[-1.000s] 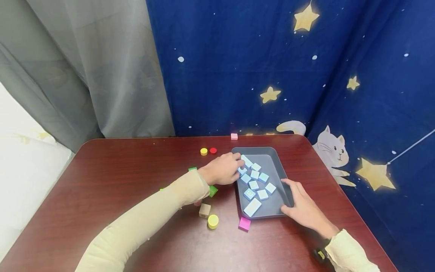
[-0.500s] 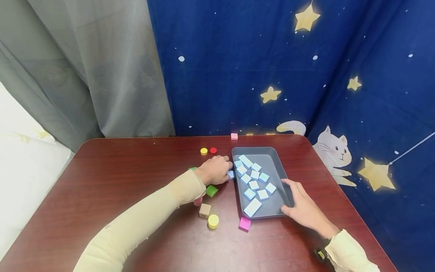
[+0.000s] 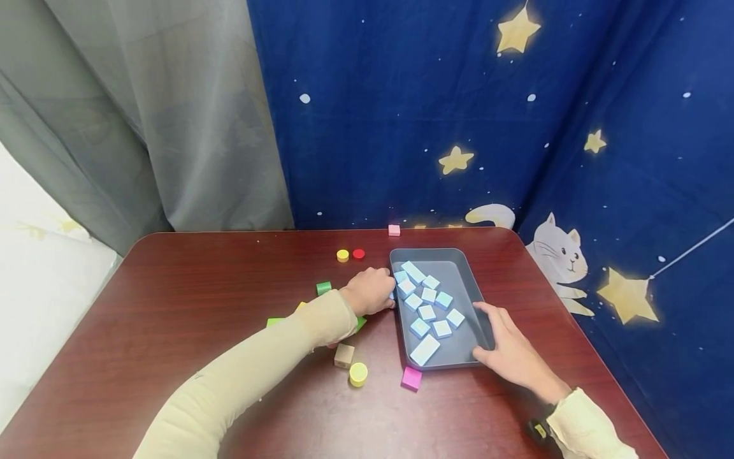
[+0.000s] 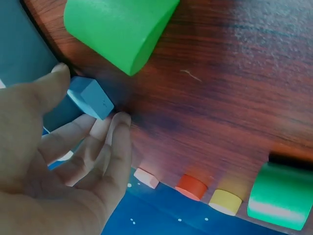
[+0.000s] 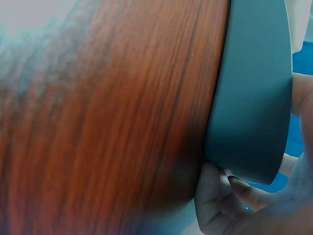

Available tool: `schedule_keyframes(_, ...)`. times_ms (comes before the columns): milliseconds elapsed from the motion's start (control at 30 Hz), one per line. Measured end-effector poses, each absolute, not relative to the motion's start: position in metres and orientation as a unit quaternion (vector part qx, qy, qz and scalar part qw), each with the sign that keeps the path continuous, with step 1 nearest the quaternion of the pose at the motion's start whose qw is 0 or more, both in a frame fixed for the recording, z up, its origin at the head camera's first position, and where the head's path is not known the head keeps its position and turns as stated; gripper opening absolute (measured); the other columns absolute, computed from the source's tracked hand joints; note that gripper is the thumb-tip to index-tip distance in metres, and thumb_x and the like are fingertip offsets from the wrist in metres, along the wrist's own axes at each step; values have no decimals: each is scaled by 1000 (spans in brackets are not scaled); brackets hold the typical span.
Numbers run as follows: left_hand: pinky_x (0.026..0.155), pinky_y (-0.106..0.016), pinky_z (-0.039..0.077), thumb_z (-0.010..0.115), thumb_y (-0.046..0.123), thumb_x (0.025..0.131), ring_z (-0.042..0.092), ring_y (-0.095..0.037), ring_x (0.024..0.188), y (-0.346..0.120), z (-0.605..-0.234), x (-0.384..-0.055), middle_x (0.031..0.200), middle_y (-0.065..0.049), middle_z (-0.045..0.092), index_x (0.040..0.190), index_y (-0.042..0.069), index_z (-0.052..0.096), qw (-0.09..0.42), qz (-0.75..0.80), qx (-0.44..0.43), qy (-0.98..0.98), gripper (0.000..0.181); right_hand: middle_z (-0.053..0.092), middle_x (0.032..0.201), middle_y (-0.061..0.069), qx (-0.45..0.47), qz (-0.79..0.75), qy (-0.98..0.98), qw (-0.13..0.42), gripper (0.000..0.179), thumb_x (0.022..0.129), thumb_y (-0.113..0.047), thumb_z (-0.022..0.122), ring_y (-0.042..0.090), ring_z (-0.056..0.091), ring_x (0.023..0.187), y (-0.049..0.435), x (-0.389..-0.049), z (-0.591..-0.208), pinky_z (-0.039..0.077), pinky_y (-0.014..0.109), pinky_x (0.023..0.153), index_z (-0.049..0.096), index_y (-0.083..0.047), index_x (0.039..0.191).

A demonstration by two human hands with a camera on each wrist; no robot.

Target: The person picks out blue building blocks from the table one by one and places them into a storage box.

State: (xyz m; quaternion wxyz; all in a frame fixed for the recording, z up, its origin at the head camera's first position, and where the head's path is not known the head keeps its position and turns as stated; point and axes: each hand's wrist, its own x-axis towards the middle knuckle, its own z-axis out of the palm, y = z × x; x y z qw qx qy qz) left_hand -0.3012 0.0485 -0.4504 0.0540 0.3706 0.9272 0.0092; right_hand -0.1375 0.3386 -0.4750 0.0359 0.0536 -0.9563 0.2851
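Observation:
My left hand (image 3: 369, 291) is just outside the left wall of the grey tray (image 3: 471, 280). Its thumb and fingers pinch a small blue block (image 4: 91, 97) near the tabletop, which the head view mostly hides. Inside the tray lie several pale blue blocks (image 3: 425, 350), both long and short, mainly towards its left side. At the tray's right wall, my right hand (image 3: 510, 347) grips the tray edge; the right wrist view shows its fingers curled around the tray's outer wall (image 5: 249, 98).
Around my left forearm lie a green cylinder (image 3: 323, 289), a wooden cube (image 3: 344, 356) and a yellow cylinder (image 3: 358, 375). A magenta block (image 3: 411, 378) sits against the tray's near edge. Farther back are yellow (image 3: 342, 255) and red discs (image 3: 358, 254) and a pink block (image 3: 394, 230).
My left hand has drawn back left from over the tray's edge, then closed on the blue block beside the tray. The right hand and the tray have stayed put.

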Motion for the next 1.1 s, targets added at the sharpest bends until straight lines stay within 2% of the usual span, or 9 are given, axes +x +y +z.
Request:
schedule_keyframes(200, 87, -44, 64, 78, 26, 102, 73, -28, 94, 46, -450, -301, 107, -12, 74, 119, 4, 78, 55, 15, 349, 935, 27, 51, 148, 23, 55, 286, -956, 35, 83, 87, -10, 82, 39, 58, 124, 337, -137, -475, 54, 63, 99, 42, -6, 160)
schedule_keyframes(300, 88, -45, 65, 76, 23, 100, 74, -29, 93, 43, -448, -301, 109, -14, 75, 127, 2, 74, 59, 28, 336, 940, 35, 51, 148, 23, 56, 286, -956, 36, 83, 87, -10, 82, 40, 59, 124, 336, -137, -474, 54, 64, 99, 43, -6, 160)
schedule_keyframes(467, 95, -47, 63, 74, 25, 99, 73, -32, 104, 37, -442, -302, 127, -17, 71, 150, 6, 63, 72, 39, 328, 941, 56, 50, 149, 24, 59, 289, -955, 39, 81, 87, -9, 81, 42, 58, 125, 337, -137, -474, 54, 66, 101, 43, -4, 159)
schedule_keyframes(567, 98, -48, 62, 73, 26, 99, 71, -33, 111, 34, -437, -301, 135, -17, 69, 156, 11, 61, 74, 42, 334, 939, 61, 50, 149, 25, 60, 288, -955, 39, 81, 87, -8, 81, 42, 58, 126, 337, -137, -474, 53, 67, 102, 43, -4, 159)
schedule_keyframes(867, 99, -43, 59, 68, 22, 99, 68, -32, 106, 35, -426, -296, 125, -17, 68, 142, 7, 69, 13, 36, 394, 918, 46, 51, 147, 24, 62, 285, -956, 43, 82, 87, -9, 81, 41, 58, 125, 338, -138, -475, 53, 66, 102, 42, -4, 159)
schedule_keyframes(1100, 96, -39, 59, 69, 24, 101, 67, -26, 104, 45, -419, -286, 123, -13, 68, 138, 9, 69, 7, 43, 438, 898, 40, 52, 146, 23, 64, 282, -956, 47, 82, 86, -9, 81, 40, 58, 124, 339, -139, -479, 54, 64, 100, 43, -4, 159)
